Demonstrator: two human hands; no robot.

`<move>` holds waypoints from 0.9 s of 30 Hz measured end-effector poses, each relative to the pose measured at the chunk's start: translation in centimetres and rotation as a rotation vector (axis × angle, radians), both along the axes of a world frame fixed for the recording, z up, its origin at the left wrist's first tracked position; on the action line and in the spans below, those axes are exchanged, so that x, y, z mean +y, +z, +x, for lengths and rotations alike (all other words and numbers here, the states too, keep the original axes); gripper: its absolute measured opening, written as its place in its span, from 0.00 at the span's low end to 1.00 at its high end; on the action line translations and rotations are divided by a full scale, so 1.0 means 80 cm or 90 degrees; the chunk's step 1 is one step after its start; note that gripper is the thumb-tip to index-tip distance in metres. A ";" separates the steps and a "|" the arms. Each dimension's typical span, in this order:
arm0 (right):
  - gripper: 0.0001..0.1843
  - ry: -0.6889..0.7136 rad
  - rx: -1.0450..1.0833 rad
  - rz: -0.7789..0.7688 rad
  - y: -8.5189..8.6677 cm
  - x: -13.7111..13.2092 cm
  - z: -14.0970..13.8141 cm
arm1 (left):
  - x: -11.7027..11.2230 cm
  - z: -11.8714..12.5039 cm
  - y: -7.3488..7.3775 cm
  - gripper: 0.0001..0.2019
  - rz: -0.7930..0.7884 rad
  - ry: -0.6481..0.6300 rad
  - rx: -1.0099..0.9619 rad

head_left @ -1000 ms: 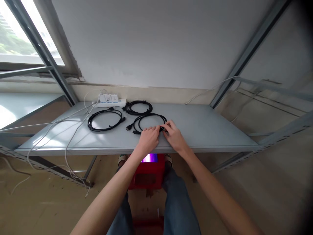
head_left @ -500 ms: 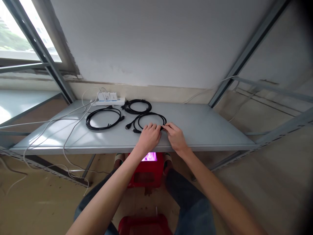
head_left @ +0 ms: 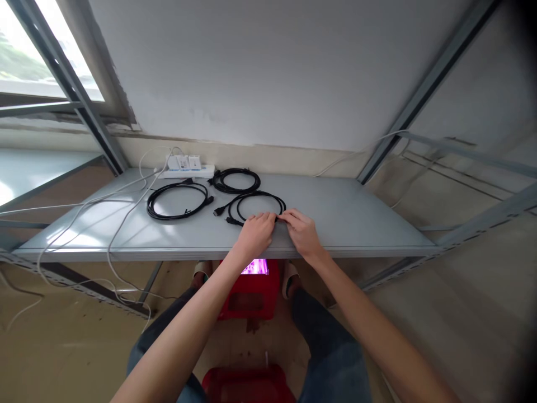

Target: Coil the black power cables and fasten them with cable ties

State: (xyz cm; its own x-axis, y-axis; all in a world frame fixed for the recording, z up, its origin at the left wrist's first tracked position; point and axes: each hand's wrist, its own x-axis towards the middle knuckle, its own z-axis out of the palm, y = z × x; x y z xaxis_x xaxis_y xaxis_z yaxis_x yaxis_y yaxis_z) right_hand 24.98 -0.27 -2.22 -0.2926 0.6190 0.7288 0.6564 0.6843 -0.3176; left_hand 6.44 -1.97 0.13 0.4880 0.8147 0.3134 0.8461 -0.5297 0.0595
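Note:
A coiled black HDMI cable (head_left: 265,194) lies near the front edge of the grey metal shelf, its two plug ends pointing left. My left hand (head_left: 258,232) is closed over the near right part of this coil. Beside it my right hand (head_left: 300,230) pinches the coil at its right side, thumb and forefinger together. The fingertips of both hands almost meet there, and a small dark bit shows between them. Exactly what the fingertips grip is partly hidden. Another black coil (head_left: 179,217) rests to the left, and a third coil (head_left: 238,192) lies behind.
A white power strip (head_left: 188,172) with several white adapters stands against the wall. White cords (head_left: 122,223) trail across the shelf's left side (head_left: 104,238) and over its front edge. Below are a red stool (head_left: 247,305) with a lit purple screen (head_left: 255,267), and another red stool (head_left: 247,386).
Both hands stay at the same spot on the coil, with only slight finger movement. The view has shifted a little, and my feet and knees have moved slightly apart.

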 end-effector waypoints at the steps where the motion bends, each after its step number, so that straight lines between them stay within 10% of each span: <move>1: 0.18 0.002 0.009 -0.003 0.002 0.001 -0.001 | 0.000 0.000 0.001 0.14 -0.010 0.003 -0.005; 15: 0.18 -0.046 -0.149 -0.051 -0.002 -0.005 0.009 | 0.001 -0.002 0.000 0.13 -0.036 0.000 -0.021; 27: 0.25 -0.165 -0.564 -0.112 0.065 -0.029 -0.023 | 0.001 -0.003 0.002 0.13 -0.045 0.000 -0.018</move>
